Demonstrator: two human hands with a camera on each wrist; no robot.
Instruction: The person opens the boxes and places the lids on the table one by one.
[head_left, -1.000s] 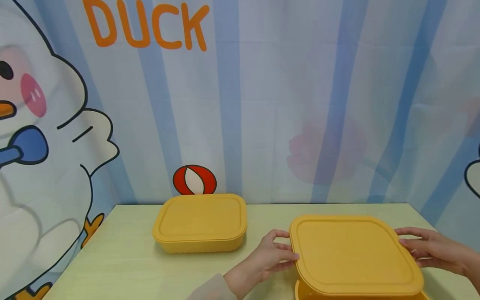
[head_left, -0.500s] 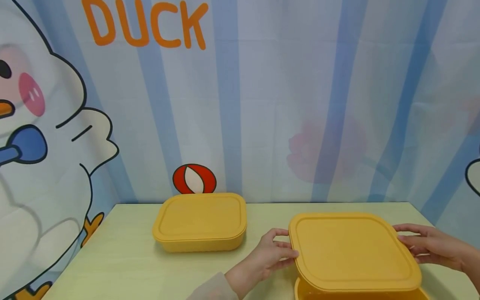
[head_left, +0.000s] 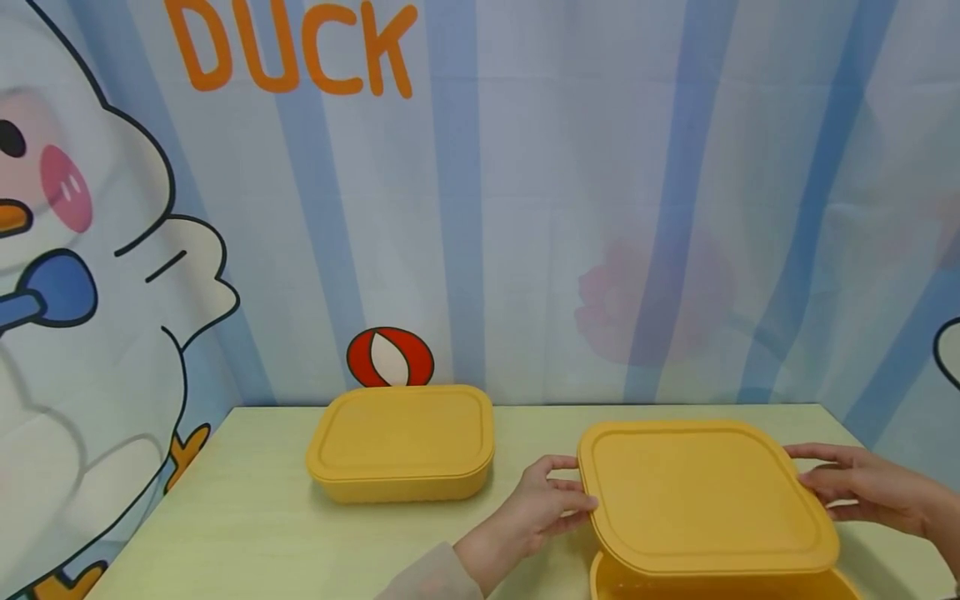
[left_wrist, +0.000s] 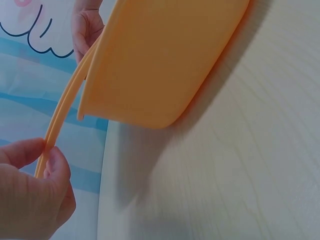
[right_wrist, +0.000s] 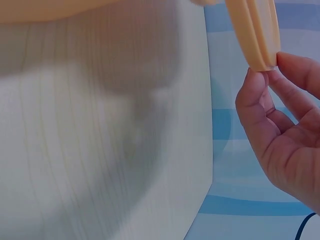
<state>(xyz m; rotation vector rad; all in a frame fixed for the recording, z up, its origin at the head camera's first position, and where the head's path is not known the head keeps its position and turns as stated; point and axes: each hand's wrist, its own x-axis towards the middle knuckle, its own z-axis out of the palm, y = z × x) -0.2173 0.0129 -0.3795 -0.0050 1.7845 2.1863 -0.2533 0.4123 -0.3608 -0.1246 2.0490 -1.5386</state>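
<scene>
A yellow rectangular lid with rounded corners is held tilted over a yellow box, whose front interior shows below it. My left hand pinches the lid's left edge between thumb and fingers. At the opposite edge, my right hand grips the lid the same way. The left wrist view shows the lid leaning near the box's rim, with the box wall beside it. In the right wrist view, thumb and fingers of the right hand pinch the lid's corner. Most of the box's inside is hidden.
A second yellow box with its lid on stands at the back left of the pale table. Behind the table hangs a striped blue-and-white curtain printed with a duck and a red ball.
Both hands have raised the lid slightly and shifted it away from the person. More of the box's front opening shows. The second box has stayed put.
</scene>
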